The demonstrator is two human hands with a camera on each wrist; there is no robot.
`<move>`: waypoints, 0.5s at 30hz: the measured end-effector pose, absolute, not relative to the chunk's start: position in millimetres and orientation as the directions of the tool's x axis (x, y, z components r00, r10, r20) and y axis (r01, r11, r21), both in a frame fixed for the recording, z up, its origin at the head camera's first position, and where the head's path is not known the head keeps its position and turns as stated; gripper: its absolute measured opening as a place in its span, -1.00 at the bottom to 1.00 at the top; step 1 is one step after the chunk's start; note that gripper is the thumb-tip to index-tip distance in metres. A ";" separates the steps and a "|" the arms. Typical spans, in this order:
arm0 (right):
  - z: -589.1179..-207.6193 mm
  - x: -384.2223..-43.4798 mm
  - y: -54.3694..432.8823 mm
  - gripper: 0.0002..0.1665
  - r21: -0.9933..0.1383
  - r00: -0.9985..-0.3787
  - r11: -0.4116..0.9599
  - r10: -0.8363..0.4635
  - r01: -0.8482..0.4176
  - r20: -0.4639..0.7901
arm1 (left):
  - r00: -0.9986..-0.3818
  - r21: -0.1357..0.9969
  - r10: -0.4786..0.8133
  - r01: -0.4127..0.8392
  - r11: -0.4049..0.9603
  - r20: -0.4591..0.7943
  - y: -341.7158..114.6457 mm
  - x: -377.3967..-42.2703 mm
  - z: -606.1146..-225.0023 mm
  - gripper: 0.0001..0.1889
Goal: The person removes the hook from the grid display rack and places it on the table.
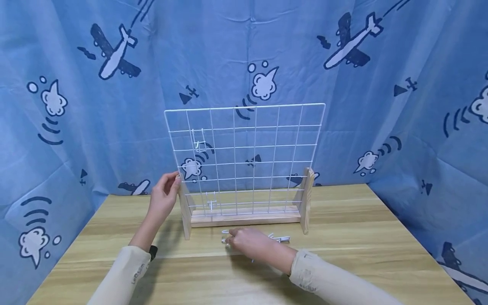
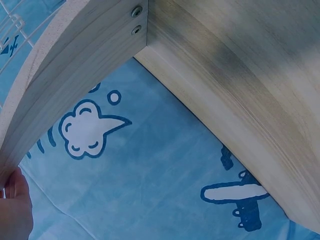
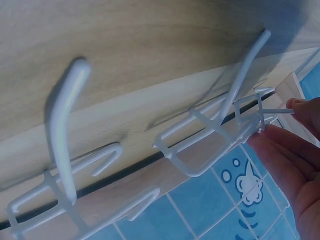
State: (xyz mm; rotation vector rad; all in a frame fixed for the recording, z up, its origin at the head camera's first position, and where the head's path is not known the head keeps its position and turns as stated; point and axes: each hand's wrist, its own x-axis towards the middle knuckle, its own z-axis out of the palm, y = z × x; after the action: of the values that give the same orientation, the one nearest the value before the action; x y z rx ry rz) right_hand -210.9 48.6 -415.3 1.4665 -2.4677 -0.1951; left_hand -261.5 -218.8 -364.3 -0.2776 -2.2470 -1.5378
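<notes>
A white wire grid panel (image 1: 244, 107) stands upright in a wooden stand (image 1: 245, 218). My left hand (image 1: 162, 197) grips the upper end of the stand's left side board (image 2: 60, 70), by the panel's edge. One white double-wire hook (image 1: 199, 145) hangs high on the grid's left; another hook (image 1: 211, 204) sits lower down. In front of the stand, my right hand (image 1: 253, 243) pinches the prong of a white wire hook (image 3: 192, 127) between thumb and fingers. A further hook (image 3: 62, 200) lies beside it on the table, partly hidden by the hand in the head view.
The wood-grain table (image 1: 343, 258) carries the stand near its back edge. Behind and at both sides hangs a blue curtain (image 1: 221, 51) printed with planes and clouds. Screw heads (image 2: 136, 11) show on the left side board.
</notes>
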 end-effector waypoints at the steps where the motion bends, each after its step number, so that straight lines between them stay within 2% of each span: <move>1: -415.5 -210.7 48.7 -0.70 0.252 -0.455 0.481 -0.877 -0.840 0.155 | -0.899 0.845 -0.059 0.384 0.373 0.435 -218.8 -261.5 -364.6 -0.61; 10: -419.1 -209.0 52.2 -0.69 0.282 -0.409 0.435 -0.900 -0.855 0.150 | -0.896 0.839 -0.054 0.389 0.381 0.440 -219.4 -260.9 -366.0 -0.61; 15: -421.6 -208.6 51.8 -0.68 0.237 -0.411 0.439 -0.898 -0.867 0.159 | -0.886 0.828 -0.054 0.406 0.388 0.460 -220.3 -262.6 -365.9 -0.62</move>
State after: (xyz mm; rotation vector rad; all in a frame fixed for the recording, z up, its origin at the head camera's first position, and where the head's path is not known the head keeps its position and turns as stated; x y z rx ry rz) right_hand -208.6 51.8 -421.6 1.5279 -2.4325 -0.1708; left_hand -262.6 -220.3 -365.9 -0.3028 -2.2372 -1.5068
